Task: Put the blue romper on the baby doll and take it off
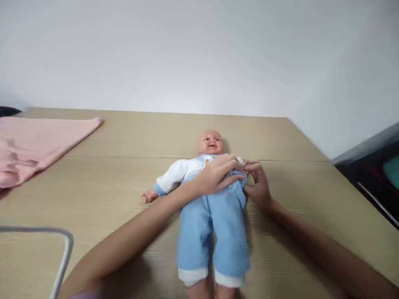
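Note:
A baby doll (212, 143) lies on its back on the wooden table (280, 137), head away from me. It wears a white top and a light blue overall (215, 224). My left hand (218, 174) rests across the doll's chest, fingers curled over the bib and strap. My right hand (258, 182) is at the doll's far side by its shoulder, fingers pinched on the overall's strap or on the doll's arm; which one I cannot tell. The doll's other arm (162, 182) lies stretched out to the left.
A pink folded cloth (34, 145) lies at the table's far left. A grey wire frame (59, 249) shows at the near left edge. A dark container (374, 174) stands past the table's right edge. A white wall is behind.

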Demonstrator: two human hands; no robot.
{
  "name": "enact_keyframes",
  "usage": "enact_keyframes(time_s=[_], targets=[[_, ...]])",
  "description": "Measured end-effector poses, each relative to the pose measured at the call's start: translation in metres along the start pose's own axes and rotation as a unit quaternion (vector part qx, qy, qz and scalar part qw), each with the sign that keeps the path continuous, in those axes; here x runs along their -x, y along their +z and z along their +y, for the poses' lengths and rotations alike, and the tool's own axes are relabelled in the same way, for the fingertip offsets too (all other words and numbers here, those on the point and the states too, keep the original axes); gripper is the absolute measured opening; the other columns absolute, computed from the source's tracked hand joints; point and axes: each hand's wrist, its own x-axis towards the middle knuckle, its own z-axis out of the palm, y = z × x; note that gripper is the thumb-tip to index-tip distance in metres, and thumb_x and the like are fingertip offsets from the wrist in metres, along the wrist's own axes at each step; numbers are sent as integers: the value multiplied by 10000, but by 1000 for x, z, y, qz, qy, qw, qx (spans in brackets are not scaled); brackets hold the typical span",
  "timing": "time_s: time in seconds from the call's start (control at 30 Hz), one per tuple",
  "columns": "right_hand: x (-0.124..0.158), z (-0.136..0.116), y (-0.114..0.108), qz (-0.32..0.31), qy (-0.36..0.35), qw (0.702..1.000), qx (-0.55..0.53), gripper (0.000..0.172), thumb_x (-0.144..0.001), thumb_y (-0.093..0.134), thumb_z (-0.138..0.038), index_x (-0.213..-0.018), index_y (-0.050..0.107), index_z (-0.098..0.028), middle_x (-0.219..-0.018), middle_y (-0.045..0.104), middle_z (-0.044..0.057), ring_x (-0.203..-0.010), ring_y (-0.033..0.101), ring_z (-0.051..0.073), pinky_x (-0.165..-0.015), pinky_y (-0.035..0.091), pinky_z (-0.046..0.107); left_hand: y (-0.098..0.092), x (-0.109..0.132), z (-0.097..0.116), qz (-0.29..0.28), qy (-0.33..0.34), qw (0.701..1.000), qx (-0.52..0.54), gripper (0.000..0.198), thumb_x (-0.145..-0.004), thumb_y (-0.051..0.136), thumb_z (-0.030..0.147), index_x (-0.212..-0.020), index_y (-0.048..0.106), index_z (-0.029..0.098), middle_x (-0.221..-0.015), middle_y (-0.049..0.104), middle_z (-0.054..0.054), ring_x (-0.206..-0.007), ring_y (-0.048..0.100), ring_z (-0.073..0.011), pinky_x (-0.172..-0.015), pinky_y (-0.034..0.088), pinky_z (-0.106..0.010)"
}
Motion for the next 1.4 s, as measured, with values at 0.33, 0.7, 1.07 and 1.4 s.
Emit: enact_keyframes(time_s=[0.33,0.7,1.07,1.4], targets=[[-13,-23,-23,-140,-64,987,44,296,-959,722,-228,-1238,686,-317,-1321,656,104,-1232,662,339,-1012,571,509,1,-3,-3,50,-109,984,130,205,-1105,697,414,-1090,690,209,-1068,759,-83,-991,714,-221,-900,562,-373],[-8,-36,-1,20,220,950,-219,173,-996,790,-443,-943,721,-294,-1046,703,24,-986,687,220,-938,589,375,12,1,-12,-1,-184,982,-44,302,-1128,577,503,-1056,627,214,-973,700,-54,-881,616,-227,-793,471,-372],[-8,-39,7,92,215,969,-80,235,-1001,767,-397,-973,557,-295,-835,575,-59,-678,569,137,-623,497,256,6,-5,-10,-43,-275,960,30,304,-1122,528,494,-1081,649,219,-958,716,-44,-882,648,-235,-810,492,-378],[-4,-35,-10,15,284,959,-3,257,-950,752,-388,-1149,618,-297,-1213,730,54,-1051,746,235,-801,649,356,0,-5,-11,-12,-293,946,138,298,-1100,594,473,-1123,667,185,-1137,747,-89,-1048,682,-240,-950,541,-371]])
